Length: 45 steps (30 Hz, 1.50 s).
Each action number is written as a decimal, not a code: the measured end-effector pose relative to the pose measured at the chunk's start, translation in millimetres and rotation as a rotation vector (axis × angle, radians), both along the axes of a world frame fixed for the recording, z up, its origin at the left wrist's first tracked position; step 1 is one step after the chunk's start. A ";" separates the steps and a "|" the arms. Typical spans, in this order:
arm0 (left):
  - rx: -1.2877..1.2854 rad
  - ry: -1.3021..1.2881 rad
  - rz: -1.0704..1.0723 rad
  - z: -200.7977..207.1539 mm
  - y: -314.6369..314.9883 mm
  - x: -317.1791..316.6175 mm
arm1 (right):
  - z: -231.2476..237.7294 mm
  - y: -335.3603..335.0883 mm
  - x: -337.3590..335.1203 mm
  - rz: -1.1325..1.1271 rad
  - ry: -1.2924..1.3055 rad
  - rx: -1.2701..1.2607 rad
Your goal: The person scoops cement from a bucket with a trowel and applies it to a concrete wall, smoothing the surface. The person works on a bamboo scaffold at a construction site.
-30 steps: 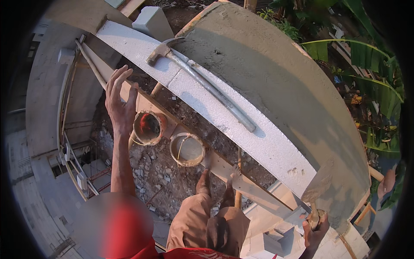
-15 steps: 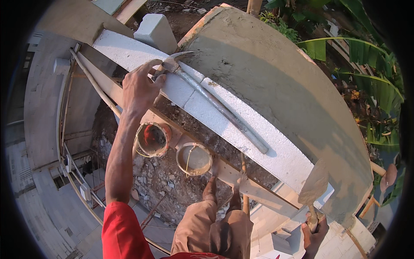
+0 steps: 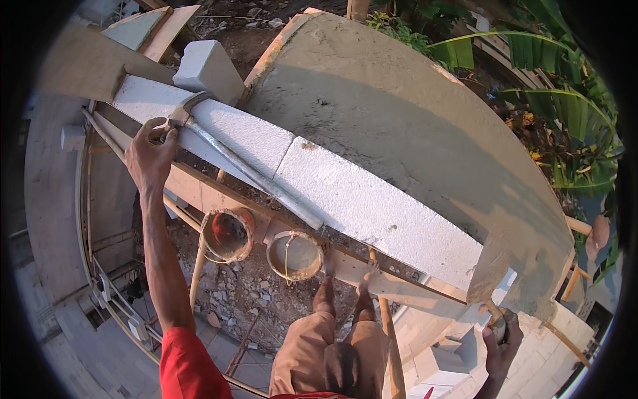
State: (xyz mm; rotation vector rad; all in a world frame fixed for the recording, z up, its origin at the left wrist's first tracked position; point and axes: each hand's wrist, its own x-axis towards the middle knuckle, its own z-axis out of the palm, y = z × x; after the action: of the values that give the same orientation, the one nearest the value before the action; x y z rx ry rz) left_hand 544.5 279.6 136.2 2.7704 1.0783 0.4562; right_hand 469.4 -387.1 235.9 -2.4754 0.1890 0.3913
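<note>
The claw hammer has a dull steel head and a long, straight, silvery tubular handle with scuffs along it. It lies slantwise over the left part of a row of white lightweight-concrete blocks, its head toward the row's left end and its butt at the near edge; whether the butt touches the block cannot be told. The claw curves toward the far edge. The left hand pinches the striking end of the head at the near edge, thumb and fingers drawn close together.

The right hand is wrapped around the handle of a mortar-smeared trowel, whose blade covers part of the row's right end; contact there is unclear. A joint crosses the row beyond the middle of the hammer's handle, and from it a long bare stretch of pitted block top runs right to the trowel. Grey mortar spreads broadly along the far edge, partly in shadow.

Near the row's left end, a loose block stands at the far edge, close to the hammer's claw. Below the near edge, beyond a gap, runs a wooden plank where the person's bare feet are. Beside it are a reddish bucket and a mortar-caked bucket. Rubble covers the ground underneath. Banana leaves hang past the mortar's far right side.
</note>
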 end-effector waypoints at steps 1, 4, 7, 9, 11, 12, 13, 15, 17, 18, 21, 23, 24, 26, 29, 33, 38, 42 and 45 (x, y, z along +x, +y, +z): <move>0.010 -0.013 0.000 -1.6 3.3 -1.3 | 0.8 2.3 0.1 0.000 0.030 -0.004; 0.096 -0.007 0.063 -5.4 18.0 -2.7 | 2.8 6.8 -2.0 -0.013 0.044 0.039; 0.122 -0.003 0.076 -7.0 28.4 -1.2 | 4.0 9.1 -4.7 -0.118 0.089 0.071; 0.111 0.056 0.140 -6.7 26.6 0.7 | 5.0 9.5 -2.9 -0.090 0.031 0.064; 0.280 -0.001 0.048 -7.3 15.4 2.5 | 5.5 8.7 5.3 -0.016 0.100 0.064; 0.335 -0.009 0.035 -6.6 7.9 3.1 | 5.6 8.1 11.7 -0.031 0.093 0.056; 0.351 -0.059 -0.088 -8.7 -3.1 3.0 | 6.5 7.3 19.3 -0.061 0.102 0.070; 0.354 -0.122 -0.288 -16.0 -29.2 0.9 | 6.1 4.1 42.9 -0.055 0.069 0.097; 0.291 -0.030 -0.363 -20.8 -49.9 -0.5 | 2.5 1.4 72.0 0.076 -0.069 -0.079; 0.290 0.000 -0.432 -22.4 -57.7 -1.3 | 1.8 0.7 85.6 0.125 -0.106 -0.225; 0.183 0.207 -0.376 -20.2 -67.2 -1.6 | -3.1 5.2 134.2 0.125 0.061 -0.124; 0.138 0.336 -0.370 -14.8 -65.8 -0.2 | -12.1 18.7 159.5 0.165 0.031 -0.186; 0.141 0.388 -0.395 -10.3 -62.7 1.0 | -16.4 26.9 170.4 0.144 -0.003 -0.342; 0.135 0.497 -0.462 -1.2 -55.4 4.1 | -26.5 42.7 200.9 0.265 0.081 -0.301; 0.072 0.545 -0.657 14.2 -46.6 1.2 | -55.8 68.1 239.8 0.446 0.146 -0.270; -0.062 0.578 -0.660 19.1 -43.3 3.9 | -98.6 96.4 276.1 0.640 0.207 -0.206; 0.007 0.601 -0.677 22.4 -43.1 13.6 | -132.5 110.5 302.4 0.710 0.315 -0.188; -0.031 0.561 -0.695 23.8 -42.1 20.6 | -158.3 114.7 315.0 0.861 0.302 -0.205; -0.074 0.579 -0.651 23.9 -40.0 25.3 | -173.0 115.9 315.7 0.841 0.264 -0.158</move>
State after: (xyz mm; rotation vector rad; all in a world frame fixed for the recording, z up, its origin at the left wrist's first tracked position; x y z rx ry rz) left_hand 569.8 239.6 160.1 3.0172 0.1798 -0.4737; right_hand 785.1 -271.2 63.0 -2.5405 -0.7684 1.0790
